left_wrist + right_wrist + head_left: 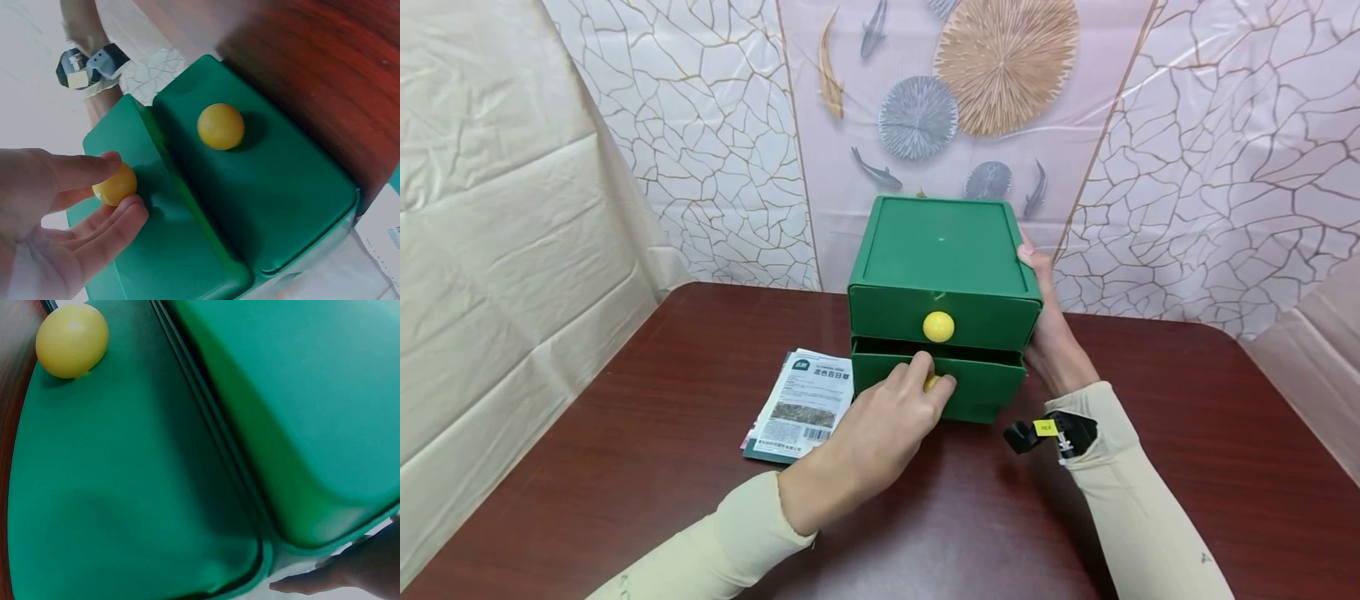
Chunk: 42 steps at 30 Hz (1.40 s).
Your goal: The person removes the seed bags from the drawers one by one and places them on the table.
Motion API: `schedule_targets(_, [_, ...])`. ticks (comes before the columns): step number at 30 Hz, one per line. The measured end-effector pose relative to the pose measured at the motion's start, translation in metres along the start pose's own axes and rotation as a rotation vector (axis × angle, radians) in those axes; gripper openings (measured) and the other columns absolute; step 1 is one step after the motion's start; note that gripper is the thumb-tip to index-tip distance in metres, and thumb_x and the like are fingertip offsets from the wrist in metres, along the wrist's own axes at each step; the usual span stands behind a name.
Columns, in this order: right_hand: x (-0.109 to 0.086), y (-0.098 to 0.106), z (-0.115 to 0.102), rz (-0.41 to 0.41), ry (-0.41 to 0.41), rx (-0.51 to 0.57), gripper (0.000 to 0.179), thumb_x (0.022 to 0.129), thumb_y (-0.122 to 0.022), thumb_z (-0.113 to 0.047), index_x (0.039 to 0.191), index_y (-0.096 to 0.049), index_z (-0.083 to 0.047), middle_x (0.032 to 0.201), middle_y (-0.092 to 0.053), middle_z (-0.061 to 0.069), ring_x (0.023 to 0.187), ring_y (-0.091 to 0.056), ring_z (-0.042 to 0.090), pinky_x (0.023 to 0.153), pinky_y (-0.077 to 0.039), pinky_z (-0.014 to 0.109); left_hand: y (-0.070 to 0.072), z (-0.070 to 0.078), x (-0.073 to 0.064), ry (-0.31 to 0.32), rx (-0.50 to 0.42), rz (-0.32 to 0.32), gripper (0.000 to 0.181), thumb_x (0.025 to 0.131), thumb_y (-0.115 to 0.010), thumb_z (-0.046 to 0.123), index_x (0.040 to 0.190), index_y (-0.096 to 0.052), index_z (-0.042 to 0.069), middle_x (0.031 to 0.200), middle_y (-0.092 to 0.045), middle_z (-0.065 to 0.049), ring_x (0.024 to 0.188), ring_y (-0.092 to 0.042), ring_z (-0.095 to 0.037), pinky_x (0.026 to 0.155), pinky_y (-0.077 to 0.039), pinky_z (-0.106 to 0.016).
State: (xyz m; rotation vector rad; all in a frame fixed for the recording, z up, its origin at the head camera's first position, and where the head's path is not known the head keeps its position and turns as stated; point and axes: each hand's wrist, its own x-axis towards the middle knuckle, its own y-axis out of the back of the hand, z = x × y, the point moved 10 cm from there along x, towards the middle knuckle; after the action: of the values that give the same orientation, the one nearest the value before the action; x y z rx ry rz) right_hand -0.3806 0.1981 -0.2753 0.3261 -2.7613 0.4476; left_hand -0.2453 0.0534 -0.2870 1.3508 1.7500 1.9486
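Note:
A green two-drawer box [942,242] stands on the table in the head view. Its lower drawer [977,392] sticks out a little, leaving a dark gap along its top edge; the upper drawer [880,312] sits flush. My left hand [880,425] pinches the yellow round knob [114,186] of the lower drawer between thumb and fingers. The upper drawer's yellow knob [938,327] is untouched. Against the box's right side rests my right hand [1051,321], thumb near the top edge; its other fingers are mostly hidden in the head view. Part of that hand shows in the right wrist view.
Printed seed packets or leaflets [801,408] lie stacked just left of the box. A dark red-brown table [647,450] carries everything. Patterned cloth [730,125] hangs behind it, and a pale cloth [490,250] hangs at the left.

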Motion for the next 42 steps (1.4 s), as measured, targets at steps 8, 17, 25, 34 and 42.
schedule_targets(8, [0.002, 0.006, 0.003, 0.014, 0.003, -0.096, 0.068, 0.108, -0.040, -0.056, 0.169, -0.017, -0.037, 0.159, -0.035, 0.003, 0.127, -0.048, 0.014, 0.087, -0.054, 0.024, 0.008, 0.006, -0.002, 0.006, -0.005, -0.046, 0.024, 0.095, -0.074, 0.002, 0.117, -0.066, 0.008, 0.100, -0.051, -0.006, 0.078, -0.051, -0.016, 0.053, -0.053, -0.025])
schedule_targets(17, [0.005, 0.008, 0.007, 0.001, -0.006, -0.083, 0.073, 0.107, -0.037, -0.058, 0.170, -0.006, -0.038, 0.175, -0.010, -0.003, 0.156, -0.017, 0.020, 0.111, -0.031, 0.033, 0.016, 0.012, -0.004, 0.010, 0.004, -0.103, 0.019, 0.094, -0.075, 0.005, 0.110, -0.066, 0.008, 0.100, -0.052, -0.006, 0.074, -0.052, -0.015, 0.053, -0.055, -0.026])
schedule_targets(25, [0.005, 0.010, 0.006, 0.002, -0.012, -0.114, 0.072, 0.107, -0.036, -0.059, 0.169, -0.006, -0.040, 0.176, -0.006, -0.006, 0.159, -0.009, 0.018, 0.119, -0.021, 0.043, 0.027, 0.020, -0.005, -0.019, -0.005, -0.093, 0.011, 0.095, -0.074, 0.005, 0.100, -0.066, 0.009, 0.097, -0.051, -0.004, 0.071, -0.056, -0.013, 0.053, -0.056, -0.026])
schedule_targets(34, [0.008, 0.006, 0.007, -0.010, 0.004, -0.107, 0.074, 0.107, -0.038, -0.058, 0.170, -0.005, -0.037, 0.176, -0.005, -0.005, 0.158, -0.010, 0.017, 0.118, -0.021, 0.039, 0.041, 0.024, -0.011, -0.020, 0.028, -0.136, 0.010, 0.094, -0.077, 0.009, 0.095, -0.068, 0.012, 0.091, -0.052, -0.003, 0.064, -0.061, -0.012, 0.050, -0.056, -0.027])
schedule_targets(42, [0.008, 0.006, 0.008, 0.008, 0.007, -0.104, 0.073, 0.108, -0.038, -0.056, 0.170, -0.005, -0.036, 0.177, -0.005, -0.006, 0.160, -0.008, 0.015, 0.121, -0.017, 0.039, 0.048, 0.032, -0.018, -0.030, 0.047, -0.205, 0.019, 0.088, -0.085, 0.009, 0.098, -0.070, 0.016, 0.095, -0.055, -0.002, 0.061, -0.061, -0.010, 0.049, -0.055, -0.027])
